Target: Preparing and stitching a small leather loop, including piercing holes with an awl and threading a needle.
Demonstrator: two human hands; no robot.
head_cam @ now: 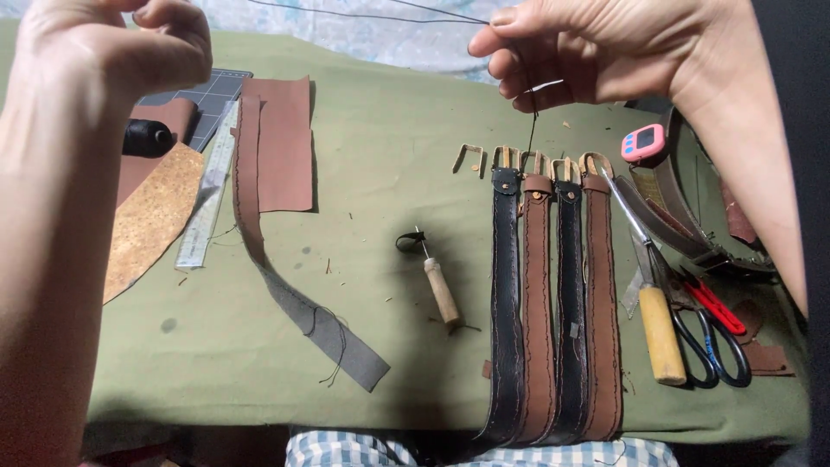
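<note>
Both hands up high, L hand [130, 43] & R hand [588, 52] pinch tight on a thin black thread [372, 15], above 4 belts [553, 303] on green cloth [389, 156].

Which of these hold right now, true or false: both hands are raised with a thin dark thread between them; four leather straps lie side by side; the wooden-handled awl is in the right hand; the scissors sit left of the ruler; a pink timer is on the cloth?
1. The left hand and right hand are raised with a thin dark thread between them. True.
2. Four stitched black and brown leather straps lie side by side. True.
3. The small wooden-handled awl is in the right hand. False: it lies on the green cloth, untouched.
4. The black-handled scissors sit left of the clear ruler. False: they are far to its right.
5. A small pink digital timer lies near the right hand. True.
</note>
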